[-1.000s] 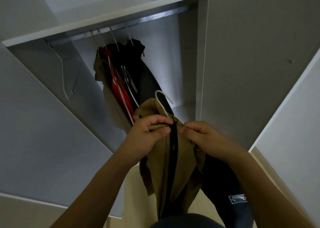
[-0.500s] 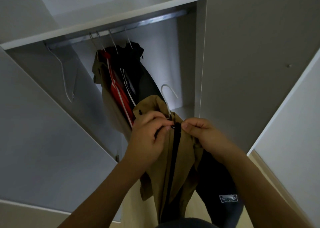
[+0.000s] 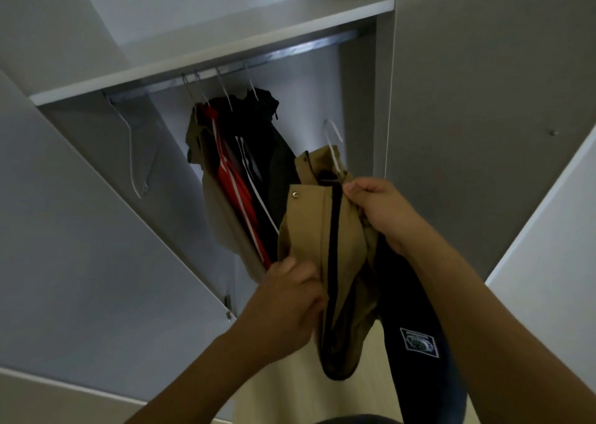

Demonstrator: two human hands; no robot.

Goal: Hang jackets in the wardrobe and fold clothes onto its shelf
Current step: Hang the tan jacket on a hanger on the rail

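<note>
1. Closest to the camera, at about 6 o'clock, the left hand point(image 3: 290, 304) has its fingers curled round the lower front edge of the tan jacket point(image 3: 322, 262), gripping the fabric right beside the black zipper point(image 3: 333, 246).
2. A bit higher, around 2 o'clock from that hand, the right hand point(image 3: 377, 207) is pinching the jacket's top edge at the collar, fingertips pressed together on the cloth just beside the top of the zipper.
3. So the tan jacket hangs between both hands, dead centre, in front of the open wardrobe and not on the rail. Zipper looks closed along the part you can see. There's a snap button at the upper left corner of the front flap.
4. A white hanger point(image 3: 333, 146) sticks out of the jacket's collar, hook pointing up toward 12 o'clock, touching nothing.
5. A dark garment with a white patch point(image 3: 419, 343) hangs down at 4 o'clock, just behind the tan jacket and under the right forearm. Can't tell what's holding it.
6. Further in, at 11 o'clock, hung jackets point(image 3: 238, 172) (khaki, red with white stripes, black) are bunched together on the metal rail point(image 3: 290, 52).
7. An empty hanger point(image 3: 132, 152) is on the rail at 10 o'clock, well apart from them.
8. The shelf point(image 3: 225, 46) sits right above the rail at 12 o'clock.
</note>
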